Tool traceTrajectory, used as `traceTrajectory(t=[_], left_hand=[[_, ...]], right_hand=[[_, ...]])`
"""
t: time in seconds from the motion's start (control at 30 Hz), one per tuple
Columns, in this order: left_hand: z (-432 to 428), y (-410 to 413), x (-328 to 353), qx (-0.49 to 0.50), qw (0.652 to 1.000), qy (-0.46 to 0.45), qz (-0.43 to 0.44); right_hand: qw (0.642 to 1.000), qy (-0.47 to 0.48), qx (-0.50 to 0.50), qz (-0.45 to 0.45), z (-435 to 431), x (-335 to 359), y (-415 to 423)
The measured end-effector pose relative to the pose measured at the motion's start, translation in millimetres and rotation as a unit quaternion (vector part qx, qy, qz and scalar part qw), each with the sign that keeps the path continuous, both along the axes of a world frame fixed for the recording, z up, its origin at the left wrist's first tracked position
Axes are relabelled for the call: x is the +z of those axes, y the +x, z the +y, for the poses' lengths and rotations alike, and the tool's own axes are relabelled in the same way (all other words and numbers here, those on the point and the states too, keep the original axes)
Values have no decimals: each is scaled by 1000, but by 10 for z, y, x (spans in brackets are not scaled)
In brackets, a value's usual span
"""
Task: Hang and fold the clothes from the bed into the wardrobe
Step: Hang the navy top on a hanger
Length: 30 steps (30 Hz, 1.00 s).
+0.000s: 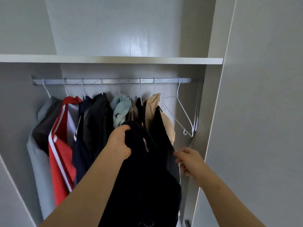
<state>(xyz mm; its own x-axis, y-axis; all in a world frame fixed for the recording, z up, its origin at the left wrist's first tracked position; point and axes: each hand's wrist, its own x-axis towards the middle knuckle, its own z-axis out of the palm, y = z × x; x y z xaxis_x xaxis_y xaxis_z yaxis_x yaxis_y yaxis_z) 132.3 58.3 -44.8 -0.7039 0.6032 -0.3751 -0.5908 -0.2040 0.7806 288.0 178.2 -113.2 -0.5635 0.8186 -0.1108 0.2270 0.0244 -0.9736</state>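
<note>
A dark navy garment (pixel 144 185) hangs in front of me inside the open wardrobe. My left hand (pixel 118 141) grips its top edge, fingers curled round the cloth. My right hand (pixel 188 159) pinches the garment's right edge, where a thin white hanger wire shows below the fingers. Above runs the metal rail (pixel 111 81) with several clothes on white hangers: a grey one, a red one with white stripes (pixel 61 145), dark ones, a light blue one (pixel 121 110) and a beige one (pixel 153 105).
An empty white hanger (pixel 182 112) hangs at the rail's right end, with more thin hangers against the right wall. A white shelf (pixel 114 59) spans the wardrobe above the rail. A grey side panel (pixel 262 112) stands at the right.
</note>
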Motion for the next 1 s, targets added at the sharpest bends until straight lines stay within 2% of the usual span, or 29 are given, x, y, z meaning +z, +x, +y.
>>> traceTrajectory(t=[0.2, 0.33, 0.47, 0.57, 0.67, 0.83, 0.93, 1.0], left_hand=[[716, -232, 39, 34, 999, 16, 16], [979, -442, 47, 54, 998, 10, 22], [1170, -593, -34, 77, 997, 12, -2], [1268, -662, -76, 82, 997, 3, -14], [1303, -761, -105, 89, 996, -7, -30], [1413, -849, -122, 78, 995, -8, -58], [1458, -851, -121, 65, 995, 2, -71], [1461, -855, -104, 60, 996, 2, -70]], right_hand=[[981, 188, -31, -23, 994, 134, -438], [968, 239, -61, -37, 1500, 238, -685], [952, 276, -75, -106, 1853, 268, -972], [941, 304, -89, -117, 2057, 258, -1138], [941, 301, -98, -122, 2208, 230, -1236], [975, 181, -66, -114, 2307, 180, -1267], [973, 173, -73, -132, 2364, 156, -1296], [976, 166, -99, -95, 2372, 193, -1334]])
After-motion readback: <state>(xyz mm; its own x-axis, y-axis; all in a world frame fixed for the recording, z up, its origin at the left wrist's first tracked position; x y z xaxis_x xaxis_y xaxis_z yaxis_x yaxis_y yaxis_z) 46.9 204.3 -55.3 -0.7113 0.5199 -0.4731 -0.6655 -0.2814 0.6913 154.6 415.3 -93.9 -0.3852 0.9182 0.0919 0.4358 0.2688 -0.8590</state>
